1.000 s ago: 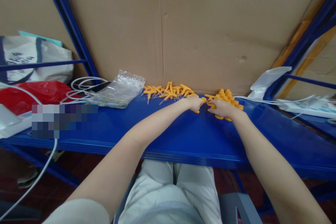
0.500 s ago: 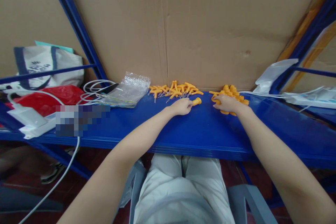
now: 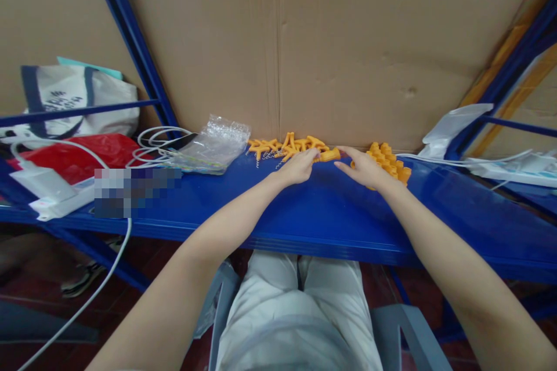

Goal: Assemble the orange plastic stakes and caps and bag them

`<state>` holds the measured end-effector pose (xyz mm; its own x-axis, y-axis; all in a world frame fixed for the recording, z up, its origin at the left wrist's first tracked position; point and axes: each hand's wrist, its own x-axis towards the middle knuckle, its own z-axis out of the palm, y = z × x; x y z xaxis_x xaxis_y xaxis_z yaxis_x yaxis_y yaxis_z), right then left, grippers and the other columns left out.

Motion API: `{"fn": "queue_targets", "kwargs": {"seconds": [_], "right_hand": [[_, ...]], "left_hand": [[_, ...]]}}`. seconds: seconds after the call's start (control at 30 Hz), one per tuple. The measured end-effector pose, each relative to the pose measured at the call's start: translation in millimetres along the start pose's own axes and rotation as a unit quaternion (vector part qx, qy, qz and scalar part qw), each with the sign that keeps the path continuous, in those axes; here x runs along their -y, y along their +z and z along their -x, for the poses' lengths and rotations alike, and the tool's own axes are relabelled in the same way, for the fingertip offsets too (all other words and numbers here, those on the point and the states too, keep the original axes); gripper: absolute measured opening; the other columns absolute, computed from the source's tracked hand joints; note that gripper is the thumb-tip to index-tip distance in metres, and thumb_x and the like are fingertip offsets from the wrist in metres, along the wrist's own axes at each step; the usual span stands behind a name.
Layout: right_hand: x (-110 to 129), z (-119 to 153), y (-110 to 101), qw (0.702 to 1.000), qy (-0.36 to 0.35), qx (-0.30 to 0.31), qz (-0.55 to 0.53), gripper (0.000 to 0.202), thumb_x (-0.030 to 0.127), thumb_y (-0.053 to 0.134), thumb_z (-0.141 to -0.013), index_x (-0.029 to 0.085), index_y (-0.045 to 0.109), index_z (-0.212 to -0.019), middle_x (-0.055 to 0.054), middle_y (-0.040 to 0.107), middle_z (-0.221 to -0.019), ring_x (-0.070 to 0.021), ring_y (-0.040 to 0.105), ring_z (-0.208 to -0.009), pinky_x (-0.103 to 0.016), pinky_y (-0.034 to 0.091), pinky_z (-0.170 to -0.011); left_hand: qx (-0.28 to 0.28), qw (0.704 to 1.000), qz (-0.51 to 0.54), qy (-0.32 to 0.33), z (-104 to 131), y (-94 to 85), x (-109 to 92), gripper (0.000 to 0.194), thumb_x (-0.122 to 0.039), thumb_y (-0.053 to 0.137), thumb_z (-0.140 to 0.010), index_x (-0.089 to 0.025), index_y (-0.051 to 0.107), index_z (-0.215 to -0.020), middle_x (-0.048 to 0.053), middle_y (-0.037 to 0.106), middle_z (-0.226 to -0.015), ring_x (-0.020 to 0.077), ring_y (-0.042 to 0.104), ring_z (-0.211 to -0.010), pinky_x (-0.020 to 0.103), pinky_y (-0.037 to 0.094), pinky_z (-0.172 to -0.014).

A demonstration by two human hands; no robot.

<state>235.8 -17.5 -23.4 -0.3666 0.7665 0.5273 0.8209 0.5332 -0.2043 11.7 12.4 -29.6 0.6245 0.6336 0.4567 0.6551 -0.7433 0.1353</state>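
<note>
My left hand (image 3: pixel 301 166) is closed around one end of a yellow-orange plastic corkscrew sleeve (image 3: pixel 329 155), which points to the right just above the bench. At its free end is my right hand (image 3: pixel 364 168), thumb and fingers apart; whether a fingertip touches the sleeve I cannot tell. Behind my left hand lie several yellow corkscrews (image 3: pixel 267 146), with branched handles and thin metal spirals. A cluster of yellow sleeves (image 3: pixel 386 157) stands partly hidden behind my right hand.
The blue bench (image 3: pixel 313 214) runs against a cardboard wall (image 3: pixel 348 52). To the left lie clear plastic bags (image 3: pixel 213 148), white cables (image 3: pixel 159 145), a red bag (image 3: pixel 96 153) and a power strip (image 3: pixel 65 197). A white power strip (image 3: pixel 517 168) lies at the right.
My right hand has left the sleeve cluster, moving left to the held sleeve with its fingers spread. My left hand has shifted slightly up and left, still holding the sleeve.
</note>
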Motion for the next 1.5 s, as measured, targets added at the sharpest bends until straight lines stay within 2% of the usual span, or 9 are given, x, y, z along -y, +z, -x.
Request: {"fn": "queue_targets", "kwargs": {"seconds": [0.13,0.3,0.5,0.67,0.9,1.17,1.5], "right_hand": [[3.9,1.1,-4.9,0.999,0.006,-0.037,-0.030,0.050,0.041,0.045,-0.096,0.022,0.054,-0.141,-0.012,0.065,-0.134,-0.0290,0.064,-0.118,-0.050,0.048,-0.104],[2.7,1.2,-3.7,0.999,0.011,-0.045,-0.027,0.051,0.045,0.043,-0.097,0.020,0.057,-0.139,-0.013,0.065,-0.134,-0.0297,0.065,-0.116,-0.049,0.051,-0.100],[-0.5,1.1,-0.3,1.000,0.010,-0.007,-0.017,0.050,0.043,0.044,-0.097,0.019,0.057,-0.138,-0.013,0.066,-0.133,-0.0283,0.065,-0.116,-0.046,0.050,-0.102],[0.2,1.1,0.6,0.999,0.007,-0.005,-0.038,0.049,0.046,0.044,-0.097,0.020,0.058,-0.136,-0.012,0.068,-0.128,-0.0279,0.067,-0.109,-0.047,0.052,-0.098],[-7.9,-1.4,10.5,0.986,0.034,0.003,-0.164,0.054,0.053,0.040,-0.097,0.019,0.053,-0.138,-0.011,0.071,-0.110,-0.0217,0.072,-0.089,-0.039,0.059,-0.085],[-12.1,-4.4,17.8,0.961,0.018,-0.006,-0.277,0.052,0.062,0.048,-0.092,0.022,0.058,-0.123,-0.009,0.069,-0.100,-0.0190,0.069,-0.071,-0.041,0.061,-0.078],[-11.8,-6.3,18.2,0.946,0.009,-0.028,-0.324,0.040,0.058,0.061,-0.087,0.026,0.055,-0.111,-0.003,0.063,-0.091,-0.0165,0.063,-0.072,-0.037,0.060,-0.072]], "left_hand": [[-0.053,0.998,-0.028,-0.002,-0.8,-1.4,6.7,0.045,-0.002,0.037,-0.089,-0.020,0.053,-0.128,0.012,0.061,-0.135,0.0247,0.052,-0.130,0.048,0.039,-0.110],[-0.057,0.998,-0.012,0.037,-1.9,0.4,7.7,0.043,-0.005,0.038,-0.091,-0.020,0.055,-0.127,0.011,0.064,-0.130,0.0227,0.056,-0.124,0.043,0.045,-0.105],[-0.049,0.998,-0.039,0.031,2.0,-5.9,-3.1,0.030,-0.015,0.044,-0.096,-0.017,0.059,-0.121,0.013,0.065,-0.125,0.0246,0.058,-0.120,0.039,0.045,-0.097],[-0.050,0.997,-0.049,0.025,3.0,-11.6,-7.8,0.021,-0.022,0.048,-0.097,-0.017,0.062,-0.113,0.012,0.068,-0.118,0.0249,0.060,-0.116,0.038,0.042,-0.096],[-0.069,0.996,-0.042,0.023,1.4,-12.4,-2.7,0.016,-0.019,0.050,-0.096,-0.016,0.063,-0.105,0.011,0.069,-0.112,0.0234,0.062,-0.110,0.036,0.043,-0.092],[-0.106,0.993,-0.030,0.046,-1.5,-6.7,2.5,0.009,-0.015,0.054,-0.093,-0.015,0.062,-0.096,0.010,0.070,-0.103,0.0235,0.064,-0.103,0.035,0.044,-0.086],[-0.085,0.994,-0.049,0.038,0.5,-6.9,1.0,0.015,-0.016,0.049,-0.094,-0.016,0.061,-0.102,0.011,0.070,-0.108,0.0252,0.063,-0.106,0.037,0.041,-0.086]]}}
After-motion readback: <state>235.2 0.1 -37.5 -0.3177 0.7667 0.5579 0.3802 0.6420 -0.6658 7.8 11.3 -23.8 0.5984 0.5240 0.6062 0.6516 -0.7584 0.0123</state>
